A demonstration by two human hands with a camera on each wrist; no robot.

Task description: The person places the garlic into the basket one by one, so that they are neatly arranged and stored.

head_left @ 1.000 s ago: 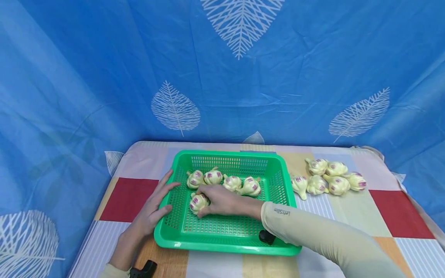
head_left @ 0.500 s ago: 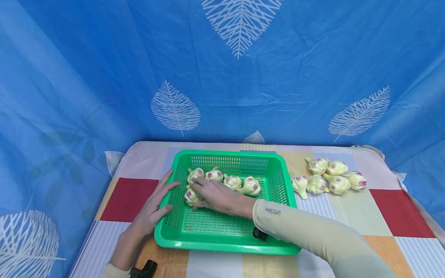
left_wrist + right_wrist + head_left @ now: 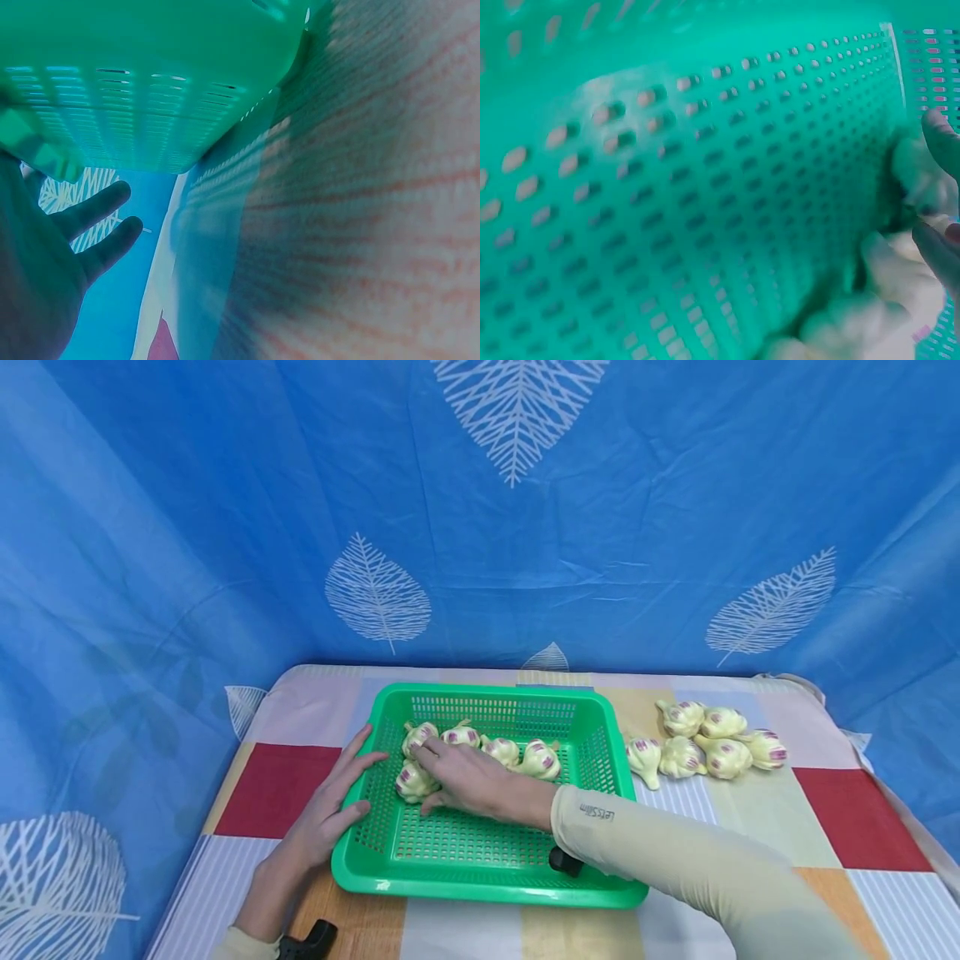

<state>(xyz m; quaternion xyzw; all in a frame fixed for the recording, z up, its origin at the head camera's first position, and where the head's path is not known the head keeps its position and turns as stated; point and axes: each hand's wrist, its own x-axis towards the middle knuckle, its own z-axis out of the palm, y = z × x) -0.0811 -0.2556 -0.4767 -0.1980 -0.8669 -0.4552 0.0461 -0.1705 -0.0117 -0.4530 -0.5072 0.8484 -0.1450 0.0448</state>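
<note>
A green plastic basket (image 3: 480,893) holds several garlic bulbs with purple markings. My right hand (image 3: 476,781) is inside it, fingers over the front-left garlic bulb (image 3: 413,783) and near the back-left garlic bulb (image 3: 417,737). Thumb and fingers are spread apart, with no bulb visibly pinched; some contact is hidden under the hand. In the right wrist view, fingers (image 3: 939,251) show at the right edge beside blurred bulbs. My left hand (image 3: 326,818) is at the basket's left side, fingers extended and thumb apart, fingertips at the rim.
More garlic bulbs (image 3: 727,758) lie grouped on the patterned tablecloth (image 3: 765,827) right of the basket. A blue curtain (image 3: 600,527) with white leaf prints hangs behind and beside the table. Inside the basket, a row of bulbs (image 3: 540,760) runs along the back.
The right hand has loosened from the garlic bulb it held, after setting it slightly left and back, near the left wall. The left hand has stayed put.
</note>
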